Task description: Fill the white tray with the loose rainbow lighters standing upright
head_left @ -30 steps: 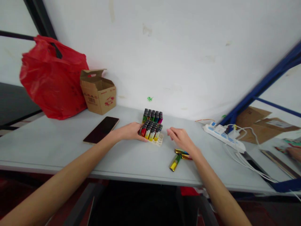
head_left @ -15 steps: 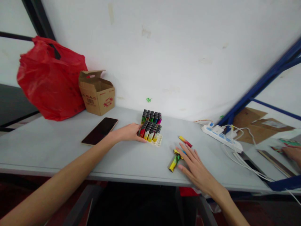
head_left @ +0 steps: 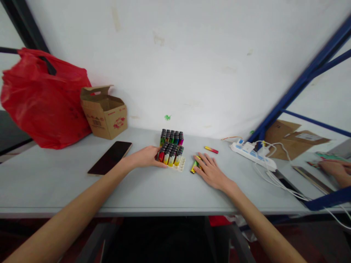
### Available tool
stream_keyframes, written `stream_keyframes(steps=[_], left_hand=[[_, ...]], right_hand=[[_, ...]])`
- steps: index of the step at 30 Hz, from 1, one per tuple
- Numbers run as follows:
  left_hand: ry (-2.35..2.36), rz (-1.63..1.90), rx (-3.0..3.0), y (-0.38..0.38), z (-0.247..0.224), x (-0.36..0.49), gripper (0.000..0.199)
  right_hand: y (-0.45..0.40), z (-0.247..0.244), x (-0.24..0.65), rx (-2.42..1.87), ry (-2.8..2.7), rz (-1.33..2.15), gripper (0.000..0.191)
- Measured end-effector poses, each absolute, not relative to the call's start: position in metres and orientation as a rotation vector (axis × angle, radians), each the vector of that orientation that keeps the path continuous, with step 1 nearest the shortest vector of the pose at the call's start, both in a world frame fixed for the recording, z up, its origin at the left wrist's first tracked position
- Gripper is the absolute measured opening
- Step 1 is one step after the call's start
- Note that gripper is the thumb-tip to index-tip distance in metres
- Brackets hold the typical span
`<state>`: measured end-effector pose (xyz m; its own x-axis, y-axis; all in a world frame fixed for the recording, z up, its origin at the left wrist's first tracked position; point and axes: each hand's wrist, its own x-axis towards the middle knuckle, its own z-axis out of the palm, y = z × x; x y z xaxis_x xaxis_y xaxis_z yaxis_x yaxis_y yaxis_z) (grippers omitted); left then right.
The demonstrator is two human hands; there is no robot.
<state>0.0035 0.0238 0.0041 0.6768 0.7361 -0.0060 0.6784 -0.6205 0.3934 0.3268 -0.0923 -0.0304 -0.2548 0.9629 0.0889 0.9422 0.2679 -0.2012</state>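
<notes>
My left hand (head_left: 149, 157) grips the left side of a white tray (head_left: 181, 165) that holds several upright lighters (head_left: 171, 157) with black tops. Behind it stands a second block of lighters (head_left: 172, 138). My right hand (head_left: 212, 171) lies over loose lighters, its fingers spread on them; a yellow and green lighter (head_left: 194, 166) shows at its left edge, and others under the fingers are hidden. Just beyond that hand, one red and yellow lighter (head_left: 211, 149) lies on the table.
On the left are a dark phone (head_left: 110, 157), an open cardboard box (head_left: 105, 113) and a red plastic bag (head_left: 45, 98). A white power strip (head_left: 253, 157) with cables lies on the right. Past the blue frame (head_left: 301, 86), another person's hand (head_left: 336, 170) shows.
My right hand has moved forward and left along the table, and the loose lighters beneath it have shifted toward the tray. My left hand stays at the tray. The view has shifted slightly.
</notes>
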Motion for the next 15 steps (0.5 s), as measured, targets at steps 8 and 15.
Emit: stream_keyframes(steps=[8,15], left_hand=[[1.082,0.229,2.512,0.023,0.007,0.004,0.066],[1.087,0.223,2.513,0.024,0.006,0.004,0.064]], right_hand=[[-0.036,-0.017,0.406,-1.646,-2.139,-0.02,0.056],[-0.008,-0.026,0.418,-1.695,-2.201,-0.007,0.032]])
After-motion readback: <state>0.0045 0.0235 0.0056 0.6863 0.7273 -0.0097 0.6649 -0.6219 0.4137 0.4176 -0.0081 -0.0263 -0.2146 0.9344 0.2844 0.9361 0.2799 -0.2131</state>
